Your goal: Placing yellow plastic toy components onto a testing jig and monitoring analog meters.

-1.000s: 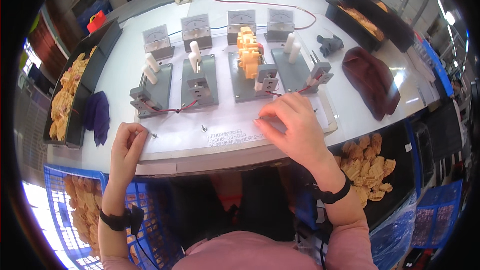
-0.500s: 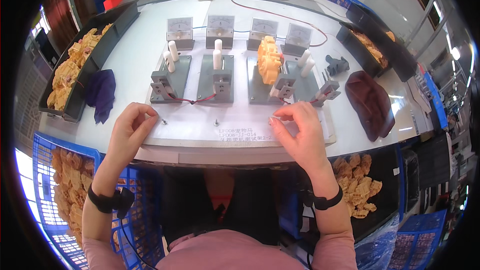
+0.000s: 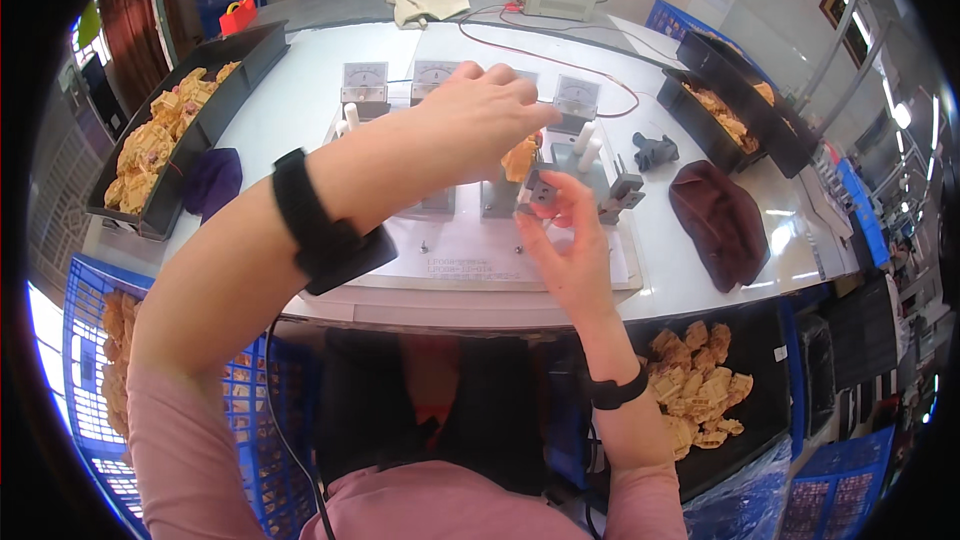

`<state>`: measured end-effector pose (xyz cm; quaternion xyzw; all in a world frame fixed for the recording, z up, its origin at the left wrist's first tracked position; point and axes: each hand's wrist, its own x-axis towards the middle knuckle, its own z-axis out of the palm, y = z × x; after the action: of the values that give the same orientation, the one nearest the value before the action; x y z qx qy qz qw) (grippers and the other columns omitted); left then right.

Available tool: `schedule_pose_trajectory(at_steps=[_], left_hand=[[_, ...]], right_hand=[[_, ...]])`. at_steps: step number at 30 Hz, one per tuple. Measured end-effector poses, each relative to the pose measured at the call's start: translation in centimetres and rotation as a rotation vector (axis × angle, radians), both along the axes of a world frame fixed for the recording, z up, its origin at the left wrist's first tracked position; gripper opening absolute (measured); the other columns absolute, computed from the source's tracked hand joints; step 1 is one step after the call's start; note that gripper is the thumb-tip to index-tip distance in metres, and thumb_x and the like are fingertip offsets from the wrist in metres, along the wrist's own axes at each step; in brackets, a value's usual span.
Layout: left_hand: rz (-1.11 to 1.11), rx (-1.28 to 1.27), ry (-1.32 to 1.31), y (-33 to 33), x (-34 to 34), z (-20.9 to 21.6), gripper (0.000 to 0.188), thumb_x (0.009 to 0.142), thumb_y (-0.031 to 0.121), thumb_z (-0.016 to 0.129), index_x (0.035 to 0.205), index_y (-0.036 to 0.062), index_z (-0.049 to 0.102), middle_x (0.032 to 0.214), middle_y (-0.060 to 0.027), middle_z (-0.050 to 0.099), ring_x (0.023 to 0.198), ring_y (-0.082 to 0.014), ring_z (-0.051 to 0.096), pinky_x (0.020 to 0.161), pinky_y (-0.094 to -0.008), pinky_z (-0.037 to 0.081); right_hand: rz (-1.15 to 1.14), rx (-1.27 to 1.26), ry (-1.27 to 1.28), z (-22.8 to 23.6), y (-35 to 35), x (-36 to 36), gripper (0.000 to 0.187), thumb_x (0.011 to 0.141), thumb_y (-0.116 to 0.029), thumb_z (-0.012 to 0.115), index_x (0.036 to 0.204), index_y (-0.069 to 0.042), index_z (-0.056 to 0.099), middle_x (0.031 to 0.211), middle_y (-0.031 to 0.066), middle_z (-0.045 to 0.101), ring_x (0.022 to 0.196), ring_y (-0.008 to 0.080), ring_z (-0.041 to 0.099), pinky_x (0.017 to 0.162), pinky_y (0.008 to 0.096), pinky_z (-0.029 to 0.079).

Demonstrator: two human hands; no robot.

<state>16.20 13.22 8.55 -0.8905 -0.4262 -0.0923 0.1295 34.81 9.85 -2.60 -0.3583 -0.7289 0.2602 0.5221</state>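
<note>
My left hand [image 3: 480, 118] reaches across to the third grey test stand, its fingers bent over the top of a yellow plastic part [image 3: 519, 158]; its thumb and fingertips are largely hidden. With thumb and fingers, my right hand [image 3: 568, 250] pinches the small grey clamp block [image 3: 540, 190] at the front of that stand. The part stands just behind this block. To the right, the fourth stand [image 3: 585, 165] has two white posts and holds no part. My left forearm hides much of the two stands on the left.
Small analog meters [image 3: 365, 82] line the back. Black trays of yellow parts stand left [image 3: 190, 140] and right [image 3: 700, 130]. A brown cloth [image 3: 715, 225] and a dark grey object [image 3: 655, 152] lie right. Below are a blue basket [image 3: 90, 340] and a black bin [image 3: 720, 460].
My left hand has moved from the board's front left edge up and right to the yellow part. My right hand has shifted up and left onto the clamp block.
</note>
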Motion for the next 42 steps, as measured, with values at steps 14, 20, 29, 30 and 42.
schedule_pose_trajectory(at_steps=[14, 20, 29, 30, 42], left_hand=[[-0.107, 0.064, 0.285, 4.0, 2.0, -0.2, 0.04, 0.066, 0.011, 0.082, 0.102, 0.0139, 0.065, 0.111, -0.0022, 0.061, 0.12, -0.0234, 0.054, 0.101, -0.0438, 0.041], [-0.185, 0.042, -0.259, 0.1, -0.9, 6.1, 0.038, 0.074, 0.009, 0.074, 0.109, 0.0068, 0.059, 0.105, -0.0103, 0.063, 0.101, -0.0308, 0.061, 0.089, -0.0406, 0.049], [-0.257, -0.823, -0.751, -10.6, 6.7, -0.4, 0.061, 0.081, 0.0, 0.07, 0.137, 0.0054, 0.047, 0.126, -0.007, 0.056, 0.118, -0.0174, 0.056, 0.099, -0.0323, 0.046], [-0.205, -0.798, -0.869, -11.5, 7.3, -1.2, 0.07, 0.079, 0.0, 0.071, 0.143, 0.0072, 0.044, 0.134, -0.01, 0.054, 0.126, -0.0211, 0.054, 0.104, -0.0356, 0.044], [0.243, -0.276, -0.914, -17.9, -14.7, -1.1, 0.054, 0.092, 0.017, 0.067, 0.143, 0.0081, 0.05, 0.136, -0.0117, 0.058, 0.115, -0.0202, 0.061, 0.098, -0.033, 0.047]], right_hand=[[0.064, 0.054, 0.098, -0.3, 0.3, 0.8, 0.026, 0.085, -0.009, 0.076, 0.107, -0.004, 0.063, 0.094, 0.0065, 0.065, 0.079, 0.0158, 0.059, 0.074, 0.0288, 0.051], [-0.002, 0.112, 0.132, -0.1, 0.0, 0.5, 0.045, 0.082, -0.014, 0.079, 0.122, -0.006, 0.059, 0.111, 0.0098, 0.062, 0.092, 0.021, 0.06, 0.082, 0.0326, 0.051], [-0.112, 0.322, 0.01, 2.3, -8.6, 8.0, 0.065, 0.08, -0.017, 0.081, 0.137, -0.009, 0.051, 0.115, 0.0143, 0.064, 0.102, 0.0348, 0.065, 0.088, 0.0394, 0.053], [-0.214, 0.248, -0.062, 1.9, -10.1, 9.9, 0.061, 0.081, -0.019, 0.08, 0.134, -0.008, 0.053, 0.115, 0.0148, 0.064, 0.102, 0.0341, 0.066, 0.087, 0.0392, 0.054], [-0.92, -0.738, -0.004, -16.0, -41.0, 57.4, 0.036, 0.103, -0.028, 0.051, 0.13, -0.008, 0.062, 0.115, 0.0046, 0.068, 0.088, 0.016, 0.064, 0.077, 0.0317, 0.053]])
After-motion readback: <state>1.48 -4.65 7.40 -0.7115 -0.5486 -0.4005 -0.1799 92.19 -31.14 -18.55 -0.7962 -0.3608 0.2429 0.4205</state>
